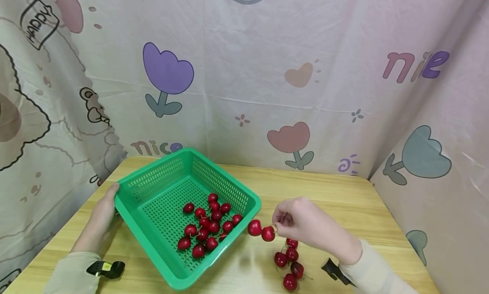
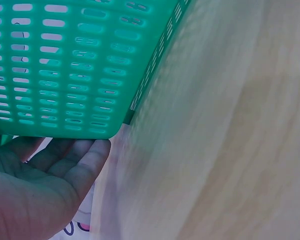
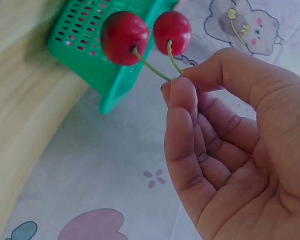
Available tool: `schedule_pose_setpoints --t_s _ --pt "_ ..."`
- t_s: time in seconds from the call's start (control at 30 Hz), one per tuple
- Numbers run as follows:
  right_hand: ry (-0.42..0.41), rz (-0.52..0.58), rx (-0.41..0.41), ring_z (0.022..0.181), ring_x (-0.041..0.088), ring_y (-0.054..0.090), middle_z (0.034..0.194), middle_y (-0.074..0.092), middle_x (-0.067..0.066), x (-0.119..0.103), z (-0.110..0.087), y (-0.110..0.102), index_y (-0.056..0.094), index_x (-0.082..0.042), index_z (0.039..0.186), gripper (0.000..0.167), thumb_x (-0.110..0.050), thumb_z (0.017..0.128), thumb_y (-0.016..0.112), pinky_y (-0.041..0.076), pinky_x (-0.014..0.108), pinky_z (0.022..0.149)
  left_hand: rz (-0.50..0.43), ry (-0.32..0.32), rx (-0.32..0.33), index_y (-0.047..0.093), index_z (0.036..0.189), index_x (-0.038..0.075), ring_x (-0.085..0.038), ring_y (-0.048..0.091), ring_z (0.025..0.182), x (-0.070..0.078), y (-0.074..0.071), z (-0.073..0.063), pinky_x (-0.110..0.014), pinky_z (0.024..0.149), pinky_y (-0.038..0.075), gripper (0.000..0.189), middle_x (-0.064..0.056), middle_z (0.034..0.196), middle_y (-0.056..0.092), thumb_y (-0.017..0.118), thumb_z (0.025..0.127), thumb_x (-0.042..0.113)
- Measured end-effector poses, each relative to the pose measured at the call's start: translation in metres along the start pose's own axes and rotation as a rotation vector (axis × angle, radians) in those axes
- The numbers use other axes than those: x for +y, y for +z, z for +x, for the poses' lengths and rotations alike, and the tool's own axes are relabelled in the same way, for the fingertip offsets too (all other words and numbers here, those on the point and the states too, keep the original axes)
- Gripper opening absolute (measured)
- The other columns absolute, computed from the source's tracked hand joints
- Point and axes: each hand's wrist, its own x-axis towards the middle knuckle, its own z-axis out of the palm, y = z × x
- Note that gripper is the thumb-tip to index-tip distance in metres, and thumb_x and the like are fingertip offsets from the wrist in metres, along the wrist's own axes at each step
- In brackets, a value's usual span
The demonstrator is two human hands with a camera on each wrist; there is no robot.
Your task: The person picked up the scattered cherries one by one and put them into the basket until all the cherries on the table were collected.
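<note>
A green plastic basket (image 1: 183,283) stands at the left of the table, turned cornerwise. Inside lie several red cherries (image 1: 204,222), mostly toward its near right side. My left hand (image 1: 100,219) holds the basket at its left corner; the left wrist view shows its fingers (image 2: 90,160) up against the basket's edge. Thumb and forefinger of my right hand (image 1: 302,221) pinch two cherries (image 1: 261,231) by their green stems (image 3: 154,67). That pair hangs just outside the basket's right rim, above the table.
Below my right hand, several more cherries (image 1: 291,260) with stems lie on the wooden table (image 1: 336,192). A patterned cloth (image 1: 237,73) hangs behind the table and along both sides.
</note>
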Motion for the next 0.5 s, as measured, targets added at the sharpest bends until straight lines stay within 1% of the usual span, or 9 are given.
schedule_pose_setpoints --t_s 0.07,0.13,0.23,0.27,0.3,0.37,0.43,0.47,0.5 --pt "0.003 0.005 0.004 0.069 -0.006 0.060 0.081 0.073 -0.007 0.000 0.002 -0.005 0.077 -0.012 0.088 0.014 0.002 0.089 0.076 0.058 0.017 0.063 -0.005 0.006 -0.007 -0.004 0.173 0.009 0.004 0.043 0.122 0.000 0.001 0.000 -0.020 0.111 0.040 0.099 -0.003 0.157 0.033 0.022 0.106 0.077" --pt "0.007 0.011 0.011 0.070 -0.005 0.062 0.082 0.075 -0.007 0.000 0.005 -0.009 0.077 -0.013 0.088 0.014 0.002 0.089 0.076 0.059 0.017 0.065 -0.028 0.007 -0.018 -0.006 0.173 0.011 0.000 0.040 0.131 0.000 0.002 0.000 -0.026 0.124 0.035 0.098 -0.004 0.164 0.025 0.023 0.106 0.077" --pt "0.025 0.016 0.016 0.071 -0.005 0.063 0.082 0.075 -0.008 0.001 0.009 -0.016 0.077 -0.013 0.088 0.014 0.000 0.091 0.076 0.060 0.018 0.067 -0.066 0.016 -0.036 -0.005 0.173 0.012 -0.003 0.038 0.136 -0.001 0.003 -0.001 -0.028 0.128 0.031 0.096 -0.001 0.163 0.027 0.025 0.107 0.075" --pt "0.029 0.020 0.018 0.071 -0.004 0.064 0.082 0.075 -0.008 0.001 0.011 -0.018 0.077 -0.014 0.089 0.014 0.000 0.091 0.076 0.060 0.019 0.067 -0.077 0.020 -0.043 -0.005 0.173 0.012 -0.002 0.038 0.136 -0.002 0.003 -0.002 -0.026 0.127 0.032 0.096 0.002 0.161 0.030 0.025 0.108 0.075" --pt "0.031 0.024 0.020 0.071 -0.004 0.064 0.082 0.075 -0.008 0.002 0.013 -0.019 0.078 -0.014 0.089 0.014 -0.001 0.092 0.077 0.060 0.019 0.067 -0.077 0.024 -0.044 -0.004 0.173 0.012 -0.001 0.040 0.133 -0.002 0.003 -0.002 -0.022 0.122 0.035 0.095 0.007 0.156 0.033 0.025 0.108 0.074" --pt "0.039 0.026 0.024 0.071 -0.004 0.064 0.081 0.074 -0.009 0.003 0.017 -0.022 0.078 -0.016 0.089 0.014 -0.002 0.092 0.077 0.061 0.020 0.068 -0.075 0.036 -0.044 -0.001 0.173 0.010 0.003 0.043 0.125 -0.003 0.003 -0.002 -0.016 0.109 0.041 0.094 0.013 0.144 0.038 0.025 0.108 0.073" --pt "0.044 0.029 0.032 0.071 -0.003 0.065 0.081 0.075 -0.009 0.004 0.022 -0.024 0.078 -0.016 0.089 0.014 -0.002 0.092 0.078 0.061 0.020 0.068 -0.068 0.044 -0.045 0.000 0.173 0.009 0.006 0.045 0.120 -0.003 0.003 -0.002 -0.013 0.102 0.043 0.093 0.016 0.140 0.039 0.024 0.109 0.072" --pt "0.045 0.027 0.037 0.070 -0.003 0.065 0.081 0.075 -0.009 0.005 0.024 -0.024 0.078 -0.016 0.089 0.014 -0.003 0.092 0.078 0.061 0.020 0.068 -0.059 0.049 -0.043 0.002 0.173 0.008 0.008 0.047 0.117 -0.003 0.003 -0.002 -0.011 0.095 0.044 0.093 0.016 0.137 0.039 0.024 0.109 0.072" --pt "0.050 0.025 0.041 0.070 -0.002 0.065 0.080 0.074 -0.009 0.005 0.026 -0.025 0.078 -0.016 0.088 0.014 -0.003 0.092 0.078 0.061 0.020 0.068 -0.054 0.052 -0.042 0.003 0.173 0.008 0.008 0.047 0.115 -0.003 0.003 -0.002 -0.010 0.093 0.044 0.092 0.016 0.136 0.040 0.023 0.109 0.072"
